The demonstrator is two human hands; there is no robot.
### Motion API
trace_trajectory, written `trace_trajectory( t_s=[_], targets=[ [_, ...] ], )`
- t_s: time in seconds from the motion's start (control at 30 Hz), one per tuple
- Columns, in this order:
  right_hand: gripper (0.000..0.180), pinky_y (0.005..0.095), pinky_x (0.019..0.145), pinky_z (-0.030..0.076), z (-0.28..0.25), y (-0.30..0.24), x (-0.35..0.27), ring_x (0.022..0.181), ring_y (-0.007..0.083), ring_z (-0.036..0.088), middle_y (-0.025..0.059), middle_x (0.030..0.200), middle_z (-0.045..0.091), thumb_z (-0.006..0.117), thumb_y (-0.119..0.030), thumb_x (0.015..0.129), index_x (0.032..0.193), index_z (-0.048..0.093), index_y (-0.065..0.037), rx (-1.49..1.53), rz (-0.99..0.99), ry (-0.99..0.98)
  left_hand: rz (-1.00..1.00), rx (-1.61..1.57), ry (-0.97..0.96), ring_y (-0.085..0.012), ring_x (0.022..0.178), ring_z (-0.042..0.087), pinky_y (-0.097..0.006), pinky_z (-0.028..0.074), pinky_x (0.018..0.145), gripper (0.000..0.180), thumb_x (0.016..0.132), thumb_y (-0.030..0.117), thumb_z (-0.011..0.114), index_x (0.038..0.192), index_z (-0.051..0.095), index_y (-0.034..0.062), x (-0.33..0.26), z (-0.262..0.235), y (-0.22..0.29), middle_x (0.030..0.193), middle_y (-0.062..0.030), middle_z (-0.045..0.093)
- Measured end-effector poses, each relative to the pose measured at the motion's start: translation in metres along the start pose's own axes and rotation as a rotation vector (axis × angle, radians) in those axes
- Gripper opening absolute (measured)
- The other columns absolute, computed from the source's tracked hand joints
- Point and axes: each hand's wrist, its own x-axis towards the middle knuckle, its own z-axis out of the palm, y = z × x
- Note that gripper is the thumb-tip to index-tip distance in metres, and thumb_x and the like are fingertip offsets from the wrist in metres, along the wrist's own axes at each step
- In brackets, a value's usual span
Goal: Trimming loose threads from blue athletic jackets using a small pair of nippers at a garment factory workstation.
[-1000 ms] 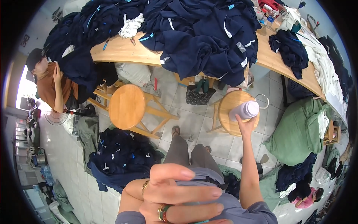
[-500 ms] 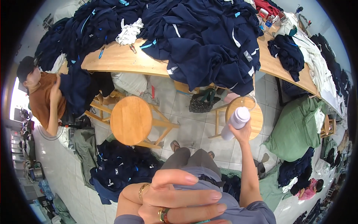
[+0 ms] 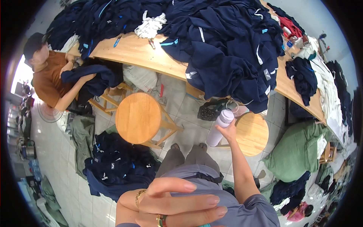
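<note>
Currently my right hand [image 3: 228, 132] has its fingers clamped on the white bottle [image 3: 220, 128], long axis tilted upward; left hand [image 3: 177, 202] idles near, fingers extended together.

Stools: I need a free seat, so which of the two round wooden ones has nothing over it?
The left stool, nearer the seated person: its top shows whole. The right stool has the right hand holding a white bottle over its edge.
</note>
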Motion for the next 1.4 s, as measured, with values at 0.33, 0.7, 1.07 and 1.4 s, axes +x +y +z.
trace_trajectory(
  t_s=[0.33, 0.7, 1.07, 1.4],
  targets=[
    [0.107, 0.0425, 0.085, 0.048, 0.024, 0.057, 0.05, 0.101, 0.0387, 0.058, 0.023, 0.11, 0.059, 0.081, -0.043, 0.05, 0.131, 0.026, 0.001, -0.011, -0.192, -0.162, -0.17, 0.106, -0.008, -0.0234, 0.095, 0.062, -0.04, 0.045, 0.083, 0.018, 0.084, 0.015, 0.063, 0.1, 0.057, 0.0104, 0.024, 0.036, 0.011, 0.092, -0.0053, 0.069],
    [0.115, 0.0441, 0.088, 0.045, 0.048, 0.071, 0.059, 0.104, 0.0425, 0.055, 0.0277, 0.116, 0.053, 0.084, -0.04, 0.051, 0.137, 0.021, 0.002, -0.156, -0.12, 0.02, 0.033, 0.345, 0.283, -0.0262, 0.092, 0.064, -0.039, 0.047, 0.08, 0.015, 0.081, 0.012, 0.066, 0.095, 0.061, 0.0073, 0.024, 0.042, 0.003, 0.089, -0.0072, 0.069],
    [0.092, 0.0458, 0.1, 0.036, 0.066, 0.11, 0.026, 0.116, 0.0438, 0.045, 0.0281, 0.127, 0.045, 0.077, -0.028, 0.068, 0.137, 0.025, 0.003, 0.555, 0.29, 0.024, 0.233, 0.171, 0.36, -0.0291, 0.086, 0.064, -0.038, 0.045, 0.075, 0.036, 0.096, 0.031, 0.044, 0.087, 0.066, 0.0039, -0.003, -0.054, -0.009, 0.085, -0.0098, 0.069],
    [0.052, 0.0365, 0.062, 0.046, 0.244, 0.059, -0.014, 0.081, 0.0198, 0.053, 0.0102, 0.096, 0.054, 0.059, -0.047, 0.084, 0.117, 0.051, -0.008, 0.329, 0.55, -0.35, 0.024, -0.137, 0.495, -0.0273, 0.078, 0.063, -0.035, 0.051, 0.064, 0.023, 0.088, 0.027, 0.058, 0.09, 0.066, 0.0062, -0.052, -0.183, 0.015, 0.087, -0.0104, 0.065]
  ],
)
